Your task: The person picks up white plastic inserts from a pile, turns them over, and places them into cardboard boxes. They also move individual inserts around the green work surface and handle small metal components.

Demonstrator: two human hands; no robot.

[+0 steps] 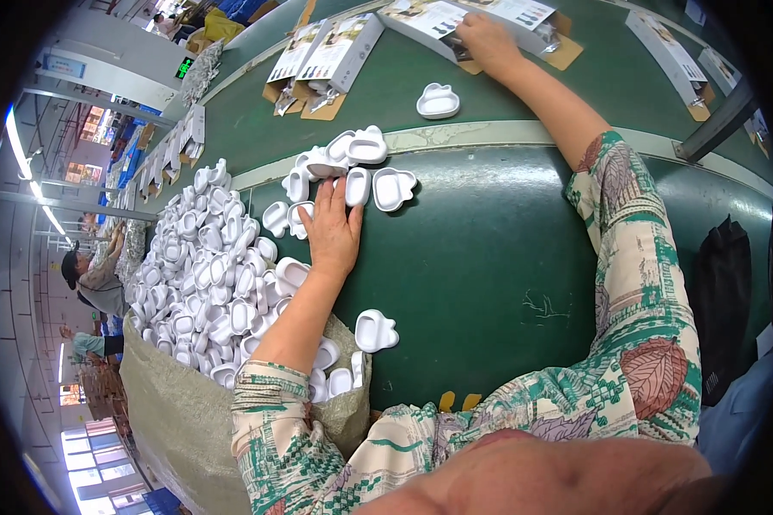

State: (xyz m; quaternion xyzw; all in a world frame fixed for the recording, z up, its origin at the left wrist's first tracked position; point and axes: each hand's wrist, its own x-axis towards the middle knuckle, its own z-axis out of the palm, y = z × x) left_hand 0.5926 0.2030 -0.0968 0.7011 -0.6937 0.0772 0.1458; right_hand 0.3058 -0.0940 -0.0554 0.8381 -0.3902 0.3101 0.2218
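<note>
My left hand (333,232) lies palm down with fingers stretched out over a small cluster of white plastic cloud-shaped trays (367,144) on the green table, its fingertips touching them. One white tray (357,186) lies right beside its fingers. Farther off, my right hand (492,45) is bent round the near end of a white printed box (422,15), by its brown flap. A single white tray (439,101) rests on the belt between my two hands. Another tray (376,331) lies closer to me, right of my left forearm.
A large woven sack (172,403) heaped with white trays (206,266) stands at the left. More open-ended boxes (343,53) lie along the green belt (257,103), behind a pale rail (481,136). A metal post (721,120) rises at the right. Other people (94,275) work at far left.
</note>
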